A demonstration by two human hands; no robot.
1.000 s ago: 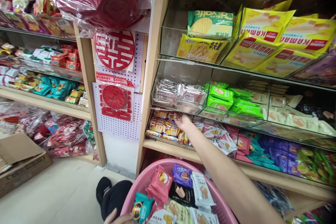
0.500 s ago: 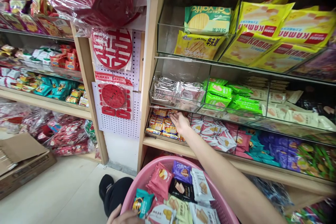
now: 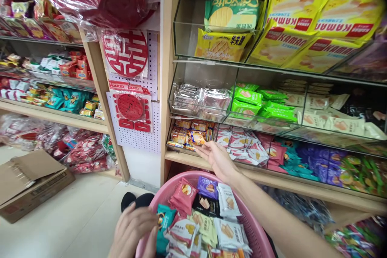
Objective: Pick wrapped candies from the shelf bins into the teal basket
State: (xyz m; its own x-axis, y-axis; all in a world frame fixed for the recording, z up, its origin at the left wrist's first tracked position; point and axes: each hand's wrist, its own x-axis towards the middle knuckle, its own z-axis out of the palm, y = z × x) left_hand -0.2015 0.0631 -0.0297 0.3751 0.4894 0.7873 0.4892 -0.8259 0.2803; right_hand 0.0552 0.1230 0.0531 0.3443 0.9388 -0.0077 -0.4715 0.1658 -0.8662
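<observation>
My right hand (image 3: 217, 158) hovers open, fingers stretched out, just in front of the bottom shelf, its fingertips next to the small orange snack packets (image 3: 190, 135); nothing shows in its palm. Below it sits a pink plastic basket (image 3: 255, 231) filled with several wrapped snacks, among them a red packet (image 3: 184, 195), a purple packet (image 3: 208, 186) and a teal packet (image 3: 165, 219). My left hand (image 3: 133, 229) grips the basket's near left rim, fingers curled over it and touching the teal packet.
Wooden shelves with clear bins hold green packets (image 3: 256, 102), silver packets (image 3: 201, 98) and yellow bags (image 3: 305, 28). A pegboard with red paper decorations (image 3: 125, 52) stands left of the shelf. A cardboard box (image 3: 33, 181) lies on the floor at left.
My right hand has drawn back out of the orange-packet bin toward the basket. My left hand has come further up over the basket rim. The view has tilted down and right.
</observation>
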